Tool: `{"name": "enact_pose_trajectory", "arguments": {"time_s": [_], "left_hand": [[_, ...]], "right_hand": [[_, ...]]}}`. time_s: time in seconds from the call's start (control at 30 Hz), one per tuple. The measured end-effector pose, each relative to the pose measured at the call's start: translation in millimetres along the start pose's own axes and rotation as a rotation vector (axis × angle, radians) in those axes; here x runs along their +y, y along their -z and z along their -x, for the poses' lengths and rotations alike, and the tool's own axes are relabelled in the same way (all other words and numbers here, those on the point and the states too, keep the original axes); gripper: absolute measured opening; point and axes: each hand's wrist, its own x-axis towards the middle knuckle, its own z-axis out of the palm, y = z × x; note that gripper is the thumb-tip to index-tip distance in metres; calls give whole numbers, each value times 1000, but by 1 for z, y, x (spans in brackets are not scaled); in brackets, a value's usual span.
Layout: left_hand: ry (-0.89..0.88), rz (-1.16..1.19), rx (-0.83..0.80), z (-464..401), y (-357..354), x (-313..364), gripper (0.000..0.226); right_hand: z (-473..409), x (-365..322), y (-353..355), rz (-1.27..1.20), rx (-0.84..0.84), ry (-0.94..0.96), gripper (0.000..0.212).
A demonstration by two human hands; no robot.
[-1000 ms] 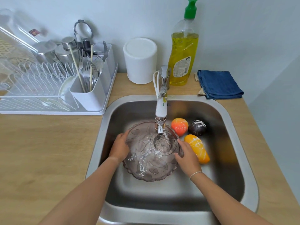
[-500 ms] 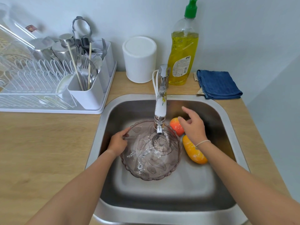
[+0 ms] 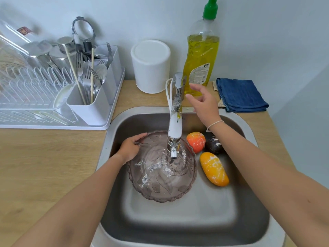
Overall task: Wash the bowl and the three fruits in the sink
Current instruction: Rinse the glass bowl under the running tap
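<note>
A tinted glass bowl (image 3: 160,182) with white specks inside sits in the steel sink (image 3: 204,220), under the tap spout (image 3: 175,132). My left hand (image 3: 130,147) grips the bowl's far left rim. My right hand (image 3: 203,102) hovers open, fingers spread, just right of the tap handle (image 3: 178,81), touching nothing. Three fruits lie right of the bowl: a red-orange one (image 3: 196,141), a dark purple one (image 3: 213,145) and a yellow-orange mango (image 3: 213,169), each with white residue.
A yellow dish soap bottle (image 3: 203,54) and a white canister (image 3: 150,66) stand behind the sink. A folded blue cloth (image 3: 240,94) lies at back right. A white dish rack (image 3: 53,90) with cutlery fills the left counter.
My right hand let go of the bowl's right rim, passed over the fruits and rose up to beside the tap handle. My left hand stays on the bowl.
</note>
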Motion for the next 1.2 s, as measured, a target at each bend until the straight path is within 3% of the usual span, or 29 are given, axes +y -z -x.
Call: {"name": "enact_pose_trajectory", "arguments": {"time_s": [0.27, 0.63, 1.2], "left_hand": [[-62, -25, -52, -9, 5, 12, 56], [-75, -31, -57, -6, 5, 16, 54], [-50, 63, -75, -6, 10, 20, 50]], "right_hand": [[-16, -14, -15, 100, 8, 100, 27], [-19, -14, -13, 246, 3, 160, 31], [-30, -26, -11, 198, 36, 129, 28]]}}
